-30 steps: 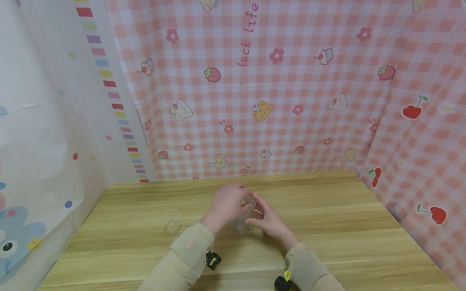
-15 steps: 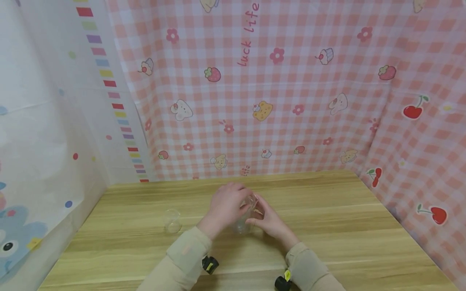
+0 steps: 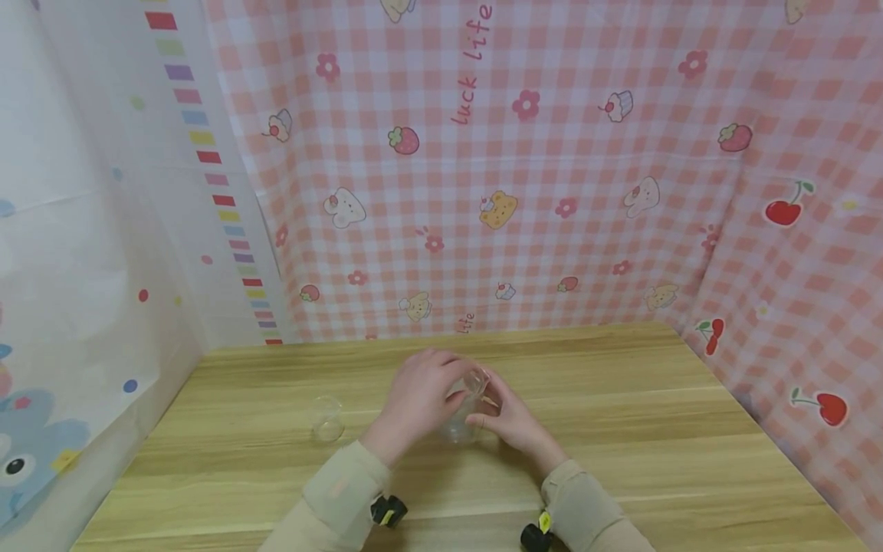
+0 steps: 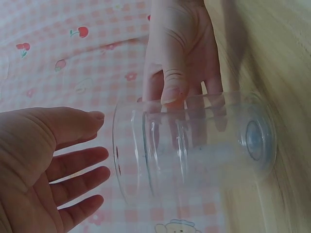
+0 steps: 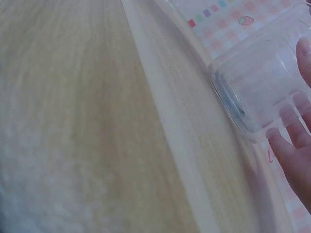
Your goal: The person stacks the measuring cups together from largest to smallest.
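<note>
Cup [image 4: 209, 160] in right hand [image 4: 187, 56], left hand [image 4: 34, 155] seemingly apart

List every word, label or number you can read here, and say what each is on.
"luck life": in pink, on the pink checked cloth.
"life": lower on that same cloth, just above the back edge of the table.
Yellow labels on the two black wrist cameras: too small to read.
Central clear container and smaller clear container: no text that I can make out.
</note>
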Demonstrator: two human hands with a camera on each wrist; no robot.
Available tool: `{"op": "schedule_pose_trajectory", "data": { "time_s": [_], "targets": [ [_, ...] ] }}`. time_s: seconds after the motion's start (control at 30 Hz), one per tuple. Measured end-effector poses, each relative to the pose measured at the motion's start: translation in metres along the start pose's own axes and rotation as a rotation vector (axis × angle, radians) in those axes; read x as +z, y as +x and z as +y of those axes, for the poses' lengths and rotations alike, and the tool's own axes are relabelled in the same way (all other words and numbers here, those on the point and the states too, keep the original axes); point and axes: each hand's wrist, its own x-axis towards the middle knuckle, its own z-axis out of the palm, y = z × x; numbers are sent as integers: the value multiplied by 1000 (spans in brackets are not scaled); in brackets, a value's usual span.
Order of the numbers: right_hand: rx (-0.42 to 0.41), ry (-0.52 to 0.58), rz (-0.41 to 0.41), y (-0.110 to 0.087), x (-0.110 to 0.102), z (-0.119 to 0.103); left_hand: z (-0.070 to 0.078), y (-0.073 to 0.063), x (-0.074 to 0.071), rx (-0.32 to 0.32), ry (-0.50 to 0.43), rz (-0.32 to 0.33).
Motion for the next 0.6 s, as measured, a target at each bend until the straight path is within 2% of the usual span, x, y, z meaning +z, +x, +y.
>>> {"op": "schedule_pose_trajectory", "data": {
  "time_s": [0.3,0.6],
  "targets": [
    [-45,-15,-9,1,0,1,-6,-10,-2,-13,2,10],
    [-52,-12,-23,1,0,1,-12,-21,-1,-22,-16,29]
  ]
}}
